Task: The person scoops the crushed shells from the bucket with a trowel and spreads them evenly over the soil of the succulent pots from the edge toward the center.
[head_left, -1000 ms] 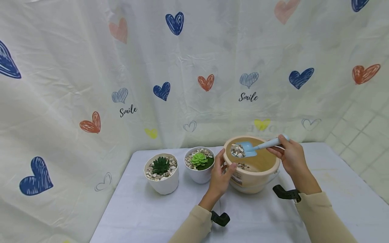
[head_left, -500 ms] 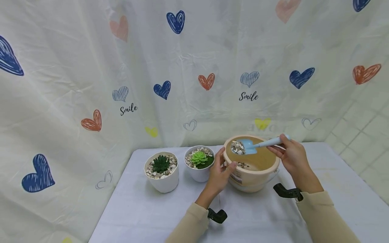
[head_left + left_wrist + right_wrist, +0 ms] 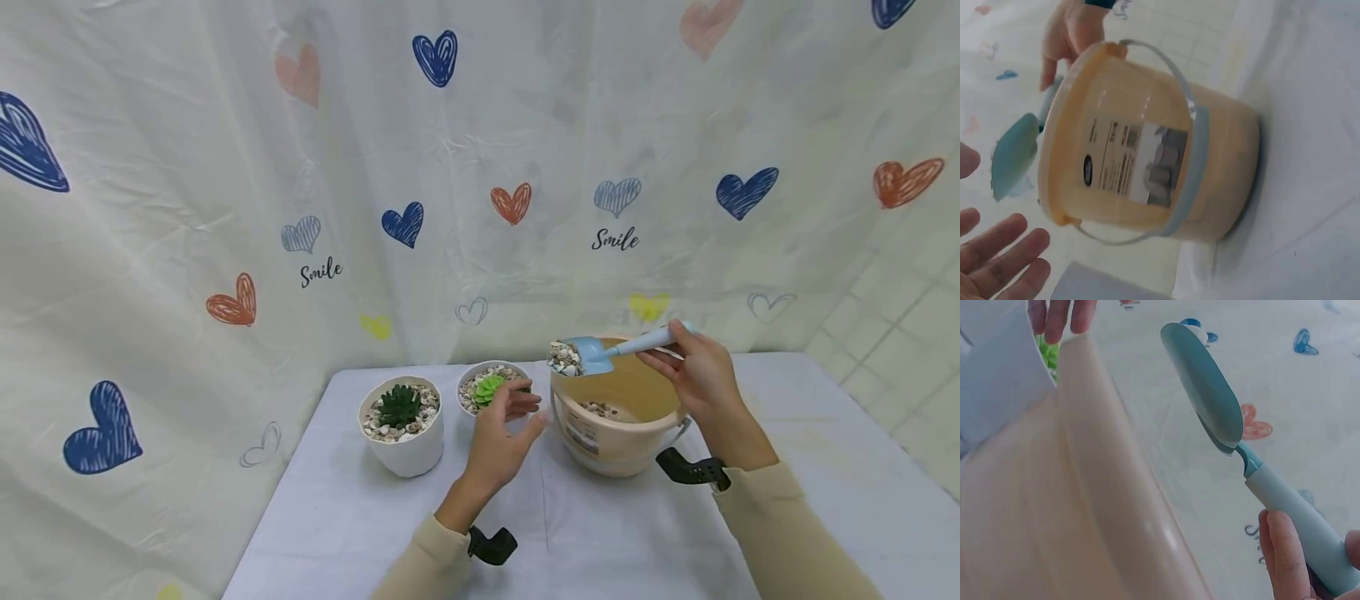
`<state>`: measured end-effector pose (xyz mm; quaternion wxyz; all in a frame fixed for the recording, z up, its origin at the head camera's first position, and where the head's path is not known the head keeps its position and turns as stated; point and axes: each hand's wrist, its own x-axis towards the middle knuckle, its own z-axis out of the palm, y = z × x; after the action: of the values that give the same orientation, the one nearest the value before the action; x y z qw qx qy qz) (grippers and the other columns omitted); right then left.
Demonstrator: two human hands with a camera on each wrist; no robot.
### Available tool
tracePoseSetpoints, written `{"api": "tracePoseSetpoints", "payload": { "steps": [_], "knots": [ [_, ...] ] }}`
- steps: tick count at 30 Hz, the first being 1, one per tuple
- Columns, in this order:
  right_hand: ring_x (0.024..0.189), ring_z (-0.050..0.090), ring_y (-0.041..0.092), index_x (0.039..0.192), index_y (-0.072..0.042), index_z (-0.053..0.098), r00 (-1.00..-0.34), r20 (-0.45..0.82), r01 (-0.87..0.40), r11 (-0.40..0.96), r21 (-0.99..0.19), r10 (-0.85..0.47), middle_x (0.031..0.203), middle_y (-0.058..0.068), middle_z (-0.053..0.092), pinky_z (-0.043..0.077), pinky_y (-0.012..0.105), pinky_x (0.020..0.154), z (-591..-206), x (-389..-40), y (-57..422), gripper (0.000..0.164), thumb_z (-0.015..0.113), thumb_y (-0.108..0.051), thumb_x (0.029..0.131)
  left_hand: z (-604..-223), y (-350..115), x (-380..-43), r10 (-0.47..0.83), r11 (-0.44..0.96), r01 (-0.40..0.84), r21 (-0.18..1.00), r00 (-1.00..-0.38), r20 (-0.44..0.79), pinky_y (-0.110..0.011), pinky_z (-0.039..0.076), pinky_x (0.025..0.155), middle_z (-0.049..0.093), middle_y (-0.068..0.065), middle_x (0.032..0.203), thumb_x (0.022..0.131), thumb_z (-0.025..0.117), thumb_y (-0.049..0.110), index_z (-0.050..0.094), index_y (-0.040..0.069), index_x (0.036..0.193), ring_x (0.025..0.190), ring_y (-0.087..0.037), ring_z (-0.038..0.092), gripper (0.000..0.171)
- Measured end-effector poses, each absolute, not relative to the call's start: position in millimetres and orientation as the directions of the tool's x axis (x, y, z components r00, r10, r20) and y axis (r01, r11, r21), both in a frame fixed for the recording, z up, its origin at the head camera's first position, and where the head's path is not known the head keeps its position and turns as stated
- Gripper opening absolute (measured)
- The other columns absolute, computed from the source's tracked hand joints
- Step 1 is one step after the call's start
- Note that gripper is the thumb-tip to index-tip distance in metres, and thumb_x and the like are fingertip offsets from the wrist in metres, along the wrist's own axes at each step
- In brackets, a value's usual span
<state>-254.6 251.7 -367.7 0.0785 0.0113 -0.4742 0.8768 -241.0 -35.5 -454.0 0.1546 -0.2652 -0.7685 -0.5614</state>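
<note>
My right hand (image 3: 702,377) grips the pale blue handle of a small garden trowel (image 3: 591,356). Its scoop carries a heap of pebbles (image 3: 564,358) over the left rim of a peach bucket (image 3: 611,437). More pebbles (image 3: 602,409) lie on the bucket's floor. Left of the bucket, my left hand (image 3: 501,437) is held in the air with fingers extended and nothing in it. Behind that hand is a white pot (image 3: 466,402) with a light green succulent (image 3: 488,388), partly hidden. The left wrist view shows the bucket's label (image 3: 1141,164) and grey handle (image 3: 1196,169).
A second white pot (image 3: 408,454) with a dark green succulent (image 3: 399,406) and pebbles stands further left. All stand on a table with a white cloth (image 3: 330,508). A curtain printed with hearts (image 3: 450,125) hangs behind the table's back edge.
My left hand has let go of the bucket rim and moved left, in front of the light green succulent's pot. The loaded trowel has shifted left and slightly up, from inside the bucket to over its rim.
</note>
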Motion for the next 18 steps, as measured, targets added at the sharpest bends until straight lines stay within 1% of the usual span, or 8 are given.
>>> {"api": "tracePoseSetpoints", "payload": {
  "steps": [2,4,6,8,10,13,15,18],
  "knots": [
    [0.083,0.073,0.024,0.102,-0.007,0.06,-0.987,0.094,-0.148,-0.538,-0.83,0.127,0.096,0.008,0.059,0.057,0.035,0.078,-366,-256,245,0.018,0.058,-0.024,0.095,-453,-44,-243,0.156,0.277,0.634,0.722,-0.771,0.617,-0.04,0.054,0.087,0.069,-0.001,0.106,0.092,0.063,0.028,0.053,0.028,0.126,0.099,-0.013,0.066,0.036],
    [0.083,0.073,0.023,0.103,-0.007,0.059,-0.988,0.09,-0.145,-0.536,-0.832,0.127,0.096,0.008,0.059,0.057,0.035,0.078,-365,-257,238,0.019,0.058,-0.024,0.095,-453,-51,-247,0.09,0.335,0.668,0.665,-0.725,0.683,-0.04,0.054,0.086,0.069,-0.003,0.103,0.09,0.065,0.026,0.056,0.026,0.122,0.098,-0.011,0.066,0.033],
    [0.082,0.073,0.023,0.104,-0.007,0.058,-0.989,0.086,-0.14,-0.543,-0.828,0.123,0.096,0.008,0.059,0.056,0.036,0.079,-365,-258,232,0.018,0.057,-0.023,0.096,-454,-57,-251,0.052,0.39,0.683,0.617,-0.686,0.726,-0.043,0.052,0.088,0.068,-0.004,0.108,0.087,0.067,0.026,0.057,0.024,0.122,0.104,-0.012,0.064,0.036],
    [0.082,0.072,0.023,0.105,-0.007,0.057,-0.99,0.08,-0.131,-0.546,-0.827,0.117,0.096,0.008,0.059,0.056,0.036,0.079,-366,-259,226,0.019,0.057,-0.024,0.095,-456,-62,-255,0.034,0.446,0.672,0.591,-0.673,0.739,-0.043,0.05,0.092,0.064,-0.001,0.115,0.085,0.07,0.028,0.055,0.024,0.124,0.112,-0.013,0.06,0.042],
    [0.082,0.072,0.022,0.106,-0.007,0.057,-0.991,0.067,-0.119,-0.542,-0.832,0.115,0.096,0.007,0.059,0.056,0.035,0.08,-367,-260,220,0.021,0.058,-0.025,0.095,-460,-66,-259,0.029,0.495,0.651,0.576,-0.675,0.738,-0.043,0.048,0.096,0.059,0.001,0.125,0.081,0.073,0.03,0.052,0.024,0.129,0.12,-0.014,0.054,0.052],
    [0.083,0.072,0.021,0.108,-0.007,0.054,-0.993,0.043,-0.094,-0.517,-0.851,0.11,0.098,0.006,0.058,0.056,0.034,0.081,-368,-263,211,0.026,0.058,-0.029,0.095,-466,-69,-264,0.02,0.555,0.609,0.566,-0.691,0.723,-0.047,0.043,0.102,0.05,0.0,0.137,0.075,0.079,0.033,0.047,0.024,0.135,0.13,-0.019,0.046,0.068],
    [0.083,0.072,0.02,0.109,-0.007,0.052,-0.994,0.026,-0.077,-0.495,-0.866,0.111,0.1,0.006,0.056,0.056,0.033,0.083,-369,-264,205,0.028,0.056,-0.03,0.095,-473,-70,-266,0.008,0.57,0.589,0.573,-0.701,0.713,-0.05,0.04,0.105,0.043,-0.003,0.145,0.071,0.082,0.036,0.041,0.022,0.141,0.135,-0.023,0.041,0.083],
    [0.084,0.071,0.019,0.112,-0.008,0.049,-0.995,0.007,-0.055,-0.47,-0.881,0.104,0.102,0.006,0.054,0.055,0.033,0.085,-370,-267,199,0.028,0.053,-0.031,0.097,-484,-69,-271,-0.013,0.58,0.554,0.597,-0.727,0.686,-0.051,0.036,0.109,0.032,-0.003,0.154,0.066,0.084,0.046,0.029,0.023,0.15,0.141,-0.025,0.033,0.103]
  ]
}}
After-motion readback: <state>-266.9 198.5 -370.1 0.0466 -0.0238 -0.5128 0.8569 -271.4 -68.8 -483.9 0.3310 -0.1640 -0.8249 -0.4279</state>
